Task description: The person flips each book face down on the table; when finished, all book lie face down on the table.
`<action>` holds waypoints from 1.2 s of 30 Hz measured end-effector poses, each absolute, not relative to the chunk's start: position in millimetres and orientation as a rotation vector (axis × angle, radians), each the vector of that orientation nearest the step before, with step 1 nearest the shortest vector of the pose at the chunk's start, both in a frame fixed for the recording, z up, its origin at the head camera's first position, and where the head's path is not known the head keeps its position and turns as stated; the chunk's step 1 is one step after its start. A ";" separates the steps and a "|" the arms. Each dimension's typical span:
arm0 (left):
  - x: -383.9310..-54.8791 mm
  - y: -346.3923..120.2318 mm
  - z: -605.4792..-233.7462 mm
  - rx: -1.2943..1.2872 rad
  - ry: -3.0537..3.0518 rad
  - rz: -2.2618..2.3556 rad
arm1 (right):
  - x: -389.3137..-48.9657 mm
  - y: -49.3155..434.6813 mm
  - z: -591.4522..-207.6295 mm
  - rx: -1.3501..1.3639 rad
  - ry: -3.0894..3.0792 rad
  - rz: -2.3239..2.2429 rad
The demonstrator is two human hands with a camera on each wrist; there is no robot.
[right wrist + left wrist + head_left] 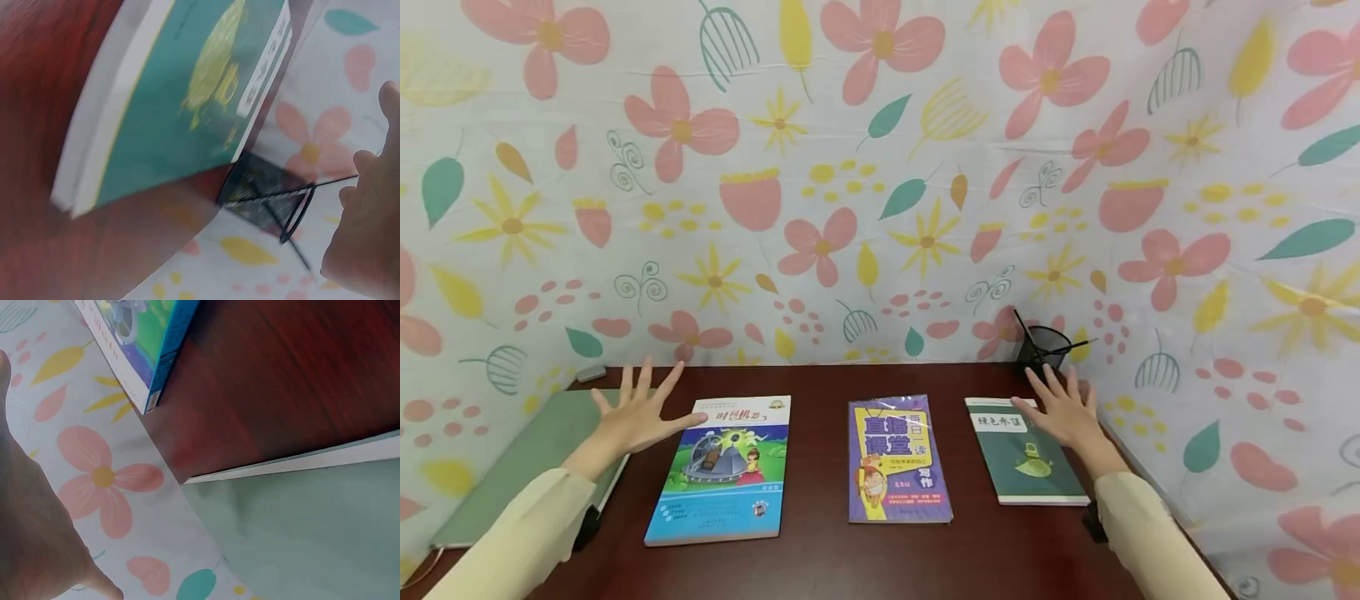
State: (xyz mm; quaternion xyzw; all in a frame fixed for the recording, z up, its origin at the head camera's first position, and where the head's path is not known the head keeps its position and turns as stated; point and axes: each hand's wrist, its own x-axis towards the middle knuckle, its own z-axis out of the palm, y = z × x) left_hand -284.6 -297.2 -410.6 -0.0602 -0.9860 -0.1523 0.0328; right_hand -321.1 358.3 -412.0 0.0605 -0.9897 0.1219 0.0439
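My left hand (pixel 636 414) is raised with its fingers spread, between a grey-green board (pixel 535 467) and a blue children's book (pixel 724 475). It holds nothing. On the other side my right hand (pixel 1063 410), also spread and holding nothing, hovers over the upper right part of a dark green book (pixel 1030 467). A purple and yellow book (pixel 898 467) lies between the blue book and the green one. In the right wrist view the green book (pixel 169 100) appears apart from the right hand (pixel 369 212). The left wrist view shows the blue book's corner (pixel 140 369) and the board (pixel 300 525).
A black mesh pen holder (pixel 1045 343) with thin black sticks stands at the back right corner, just behind the right hand. A small grey object (pixel 591 374) sits at the back left. Flower-patterned cloth (pixel 865 208) borders the dark red-brown table (pixel 820 558).
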 end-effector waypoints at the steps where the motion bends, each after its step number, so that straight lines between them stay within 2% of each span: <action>1: -282.8 -299.2 -411.9 -0.188 -3.032 -0.474 | -322.8 352.5 -412.2 0.192 -3.022 0.369; 20: -242.8 -301.4 -431.3 -0.284 -3.038 -0.674 | -347.2 222.5 -408.4 0.409 -2.977 0.429; 25: -235.0 -308.6 -435.0 -0.297 -3.087 -0.688 | -351.0 177.3 -404.5 0.560 -2.994 0.490; 31: -225.9 -308.2 -435.1 -0.379 -3.126 -0.887 | -357.6 123.0 -400.0 0.725 -2.979 0.555; 36: -213.3 -305.1 -447.1 -0.362 -3.114 -1.100 | -361.7 82.2 -413.5 0.813 -3.038 0.758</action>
